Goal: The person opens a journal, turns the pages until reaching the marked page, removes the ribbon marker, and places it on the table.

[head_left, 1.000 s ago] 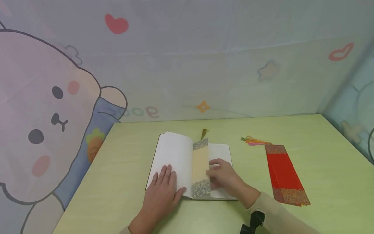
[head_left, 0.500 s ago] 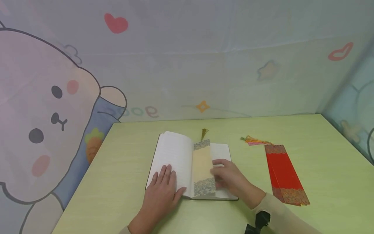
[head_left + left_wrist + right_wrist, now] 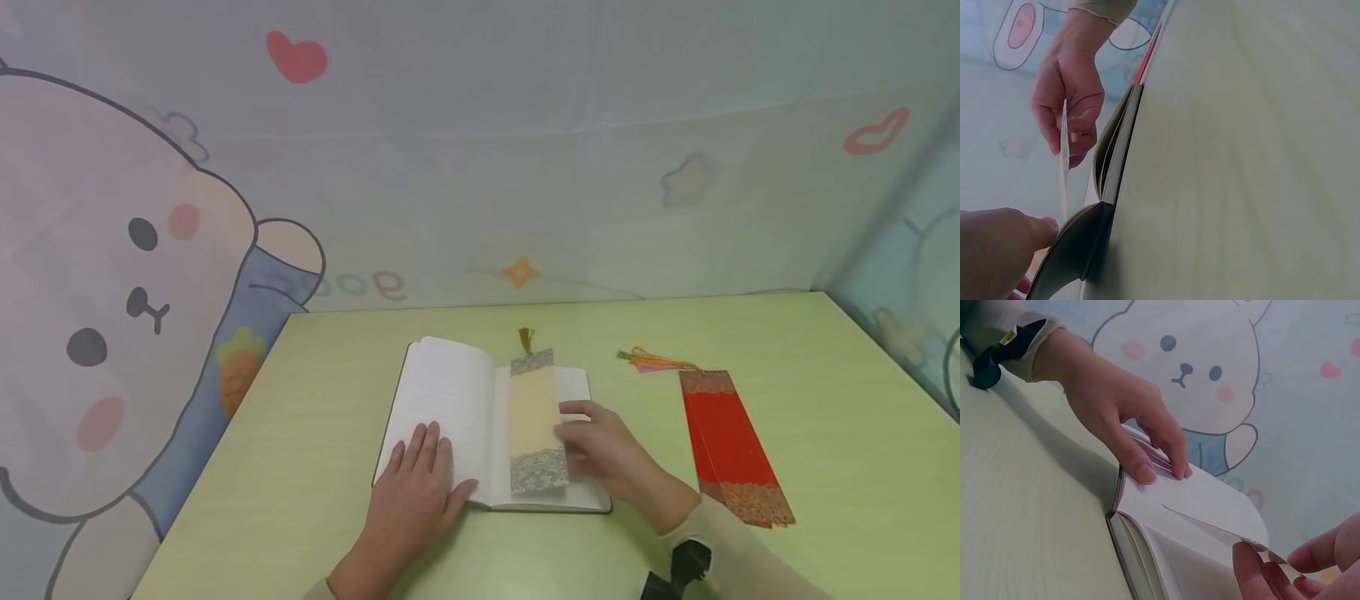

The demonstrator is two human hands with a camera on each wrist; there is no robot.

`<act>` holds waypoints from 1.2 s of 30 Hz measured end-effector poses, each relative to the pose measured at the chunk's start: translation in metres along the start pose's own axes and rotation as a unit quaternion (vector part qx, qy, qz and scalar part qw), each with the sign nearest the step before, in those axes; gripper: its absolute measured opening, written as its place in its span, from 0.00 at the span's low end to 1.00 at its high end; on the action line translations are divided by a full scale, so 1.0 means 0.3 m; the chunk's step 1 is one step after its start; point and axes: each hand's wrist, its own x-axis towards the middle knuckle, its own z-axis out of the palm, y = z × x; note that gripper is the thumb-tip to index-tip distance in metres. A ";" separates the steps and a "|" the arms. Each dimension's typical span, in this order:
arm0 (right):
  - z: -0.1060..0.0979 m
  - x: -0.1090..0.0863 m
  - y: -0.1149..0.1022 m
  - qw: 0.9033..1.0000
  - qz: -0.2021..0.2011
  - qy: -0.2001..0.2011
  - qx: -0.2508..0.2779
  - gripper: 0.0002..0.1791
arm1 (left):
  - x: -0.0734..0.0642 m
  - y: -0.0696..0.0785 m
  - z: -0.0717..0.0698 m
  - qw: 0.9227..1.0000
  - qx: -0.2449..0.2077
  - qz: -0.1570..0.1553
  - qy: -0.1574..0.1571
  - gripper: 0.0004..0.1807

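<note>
An open book (image 3: pixel 465 383) with white pages lies on the table. My left hand (image 3: pixel 416 492) rests on its left page, fingers straight and spread, and in the right wrist view that hand (image 3: pixel 1116 406) presses near the page edge. Over the right page my right hand (image 3: pixel 607 442) pinches the right edge of a cream bookmark (image 3: pixel 534 412), which has grey patterned ends and an olive tassel (image 3: pixel 527 339). Seen edge-on in the left wrist view, the bookmark (image 3: pixel 1064 162) is raised off the pages, held by the right hand (image 3: pixel 1072 106).
To the right lies a fanned stack of red bookmarks (image 3: pixel 731 442) with gold patterned ends and several coloured tassels (image 3: pixel 660 362). The pale green table (image 3: pixel 300 400) backs onto a cartoon-printed cloth (image 3: pixel 450 167).
My right hand has moved right, drawing the cream bookmark away from the book's centre fold and lifting its lower end off the page. The left hand has stayed in place.
</note>
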 end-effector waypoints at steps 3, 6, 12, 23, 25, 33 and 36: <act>-0.011 -0.002 -0.001 1.000 -0.001 -0.001 0.001 0.25 | 0.000 0.000 0.001 1.000 0.001 0.001 0.000 0.33; -0.023 -0.006 -0.004 1.000 -0.004 -0.002 0.002 0.26 | -0.001 0.000 -0.002 1.000 0.000 0.001 -0.001 0.33; -0.049 -0.019 -0.011 1.000 -0.010 -0.007 0.004 0.27 | 0.000 0.000 -0.005 1.000 -0.003 0.001 -0.009 0.32; -0.108 -0.024 -0.002 1.000 -0.003 0.012 -0.018 0.26 | 0.003 -0.002 -0.002 1.000 -0.009 0.002 -0.009 0.32; -0.118 -0.027 0.001 1.000 -0.005 0.011 -0.014 0.26 | 0.003 -0.002 -0.003 1.000 -0.010 0.001 -0.011 0.32; -0.153 -0.036 0.013 1.000 -0.017 0.004 0.000 0.27 | 0.005 -0.001 -0.003 1.000 -0.010 0.001 -0.012 0.32; -0.164 -0.039 0.016 1.000 -0.017 0.007 -0.004 0.27 | 0.005 -0.001 -0.001 1.000 -0.010 0.001 -0.011 0.32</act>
